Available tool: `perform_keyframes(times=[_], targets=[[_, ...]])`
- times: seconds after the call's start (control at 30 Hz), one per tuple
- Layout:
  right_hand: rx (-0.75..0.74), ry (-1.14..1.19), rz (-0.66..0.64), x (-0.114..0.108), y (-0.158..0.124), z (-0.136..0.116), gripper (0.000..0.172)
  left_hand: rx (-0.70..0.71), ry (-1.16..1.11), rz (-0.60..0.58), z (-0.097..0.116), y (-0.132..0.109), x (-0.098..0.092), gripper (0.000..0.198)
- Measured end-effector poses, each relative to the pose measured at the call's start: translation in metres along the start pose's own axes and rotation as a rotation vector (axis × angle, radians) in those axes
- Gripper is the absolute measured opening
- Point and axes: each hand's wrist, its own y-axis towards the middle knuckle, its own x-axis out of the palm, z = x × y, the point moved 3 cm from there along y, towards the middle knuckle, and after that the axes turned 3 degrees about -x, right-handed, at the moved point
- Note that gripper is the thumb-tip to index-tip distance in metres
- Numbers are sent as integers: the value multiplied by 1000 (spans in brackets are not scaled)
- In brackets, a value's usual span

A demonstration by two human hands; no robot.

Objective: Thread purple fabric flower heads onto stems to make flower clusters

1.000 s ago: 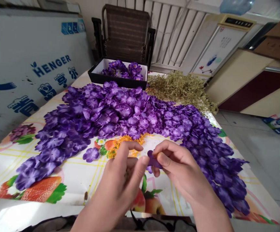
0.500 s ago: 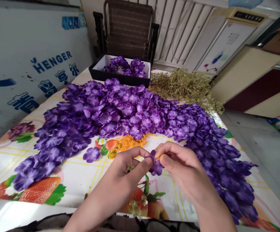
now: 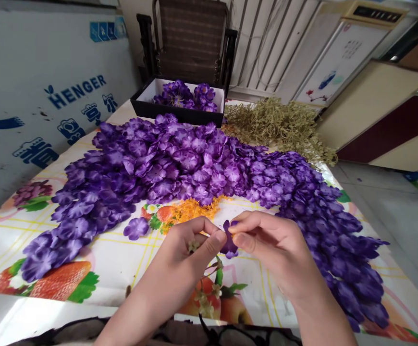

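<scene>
My left hand (image 3: 190, 254) is closed, thumb and index finger pinched together. A green artificial flower stem (image 3: 204, 305) with small pale branching tips runs through its curled fingers and hangs below. My right hand (image 3: 272, 245) pinches a purple fabric flower petal piece (image 3: 229, 246), which is tilted nearly edge-on between the two hands. A trace of orange shows at the right fingertips, partly hidden. Just beyond the hands lies a small heap of orange stamens (image 3: 190, 211). One loose purple petal piece (image 3: 136, 228) rests to the left of that heap.
A wide arc of purple petal pieces (image 3: 180, 163) covers the middle and both sides of the fruit-patterned tablecloth (image 3: 115, 269). Behind it stand a black box (image 3: 183, 115) with assembled purple flowers and a pile of green stems (image 3: 281, 127). A chair (image 3: 192, 43) is at the far side.
The purple petal piece has turned more edge-on and sits in my right fingertips. My left fingertips have drawn slightly away from it. The view has shifted a little.
</scene>
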Motion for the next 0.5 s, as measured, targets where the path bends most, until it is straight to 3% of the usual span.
perform_keyframes(times=[0.13, 0.27, 0.37, 0.5], targets=[[-45, -99, 25, 2, -4, -2, 14, 57, 45, 35, 2, -1, 0, 25], [5, -139, -43, 3, -9, 0, 30, 68, 67, 16, 3, -7, 1, 14], [19, -168, -68, 1, -13, 0, 27, 61, 30, -25, 3, -13, 4, 11], [-129, -194, -34, 2, -17, -7, 26, 52, -9, -5, 4, -19, 7, 17]])
